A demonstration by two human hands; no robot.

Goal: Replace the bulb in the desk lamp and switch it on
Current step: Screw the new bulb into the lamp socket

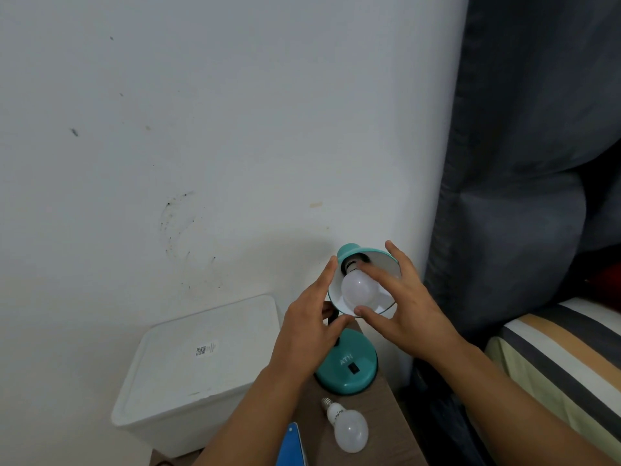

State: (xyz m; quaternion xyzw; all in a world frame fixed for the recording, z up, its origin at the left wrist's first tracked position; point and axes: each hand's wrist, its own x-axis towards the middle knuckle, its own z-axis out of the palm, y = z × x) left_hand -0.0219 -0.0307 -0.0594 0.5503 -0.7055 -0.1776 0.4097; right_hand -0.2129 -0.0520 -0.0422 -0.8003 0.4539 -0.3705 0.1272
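A teal desk lamp stands on a narrow wooden table, its round base [349,368] bearing a black rocker switch [352,368]. The shade [386,264] is tilted up toward me. A white bulb [358,289] sits in the socket inside the shade, unlit. My left hand [309,324] holds the shade's left rim, thumb under its lower edge. My right hand [403,304] has thumb and fingers spread around the bulb, touching it. A second white bulb [347,427] lies loose on the table in front of the base.
A white lidded plastic box [201,364] stands left of the table against the white wall. A blue object [292,445] pokes in at the bottom edge. A grey curtain [521,163] hangs at right, with a striped bed [554,358] below it.
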